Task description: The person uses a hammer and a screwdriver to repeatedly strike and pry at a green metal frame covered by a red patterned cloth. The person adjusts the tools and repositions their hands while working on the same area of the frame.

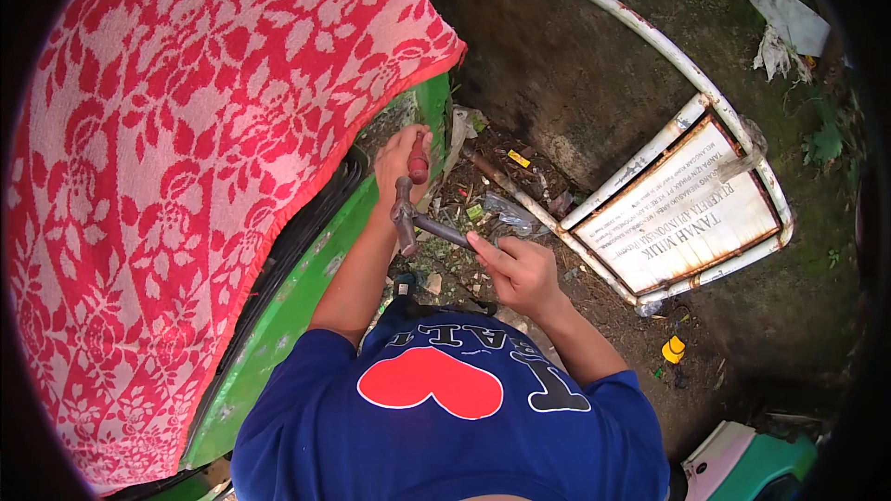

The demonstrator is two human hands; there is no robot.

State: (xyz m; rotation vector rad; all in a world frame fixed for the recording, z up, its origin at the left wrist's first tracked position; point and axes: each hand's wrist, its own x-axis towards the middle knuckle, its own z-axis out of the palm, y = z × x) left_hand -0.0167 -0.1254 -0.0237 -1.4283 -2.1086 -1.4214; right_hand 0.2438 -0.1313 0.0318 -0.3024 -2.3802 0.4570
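I see one metal cross-shaped wrench [413, 215], held against the green vehicle body [306, 288]. My left hand [397, 160] is clamped on its red grip at the top; my right hand [520, 271] is closed round the dark bar jutting right. One red floral towel [176, 176] drapes left of the wrench. One fallen white signboard [691, 213] lies to its right. The wrench's working end is hidden.

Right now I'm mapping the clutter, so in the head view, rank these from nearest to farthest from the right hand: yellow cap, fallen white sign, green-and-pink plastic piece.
From the right hand:
1. Fallen white sign, to its right.
2. Yellow cap, lower right on the dirt.
3. Green-and-pink plastic piece, bottom right corner.
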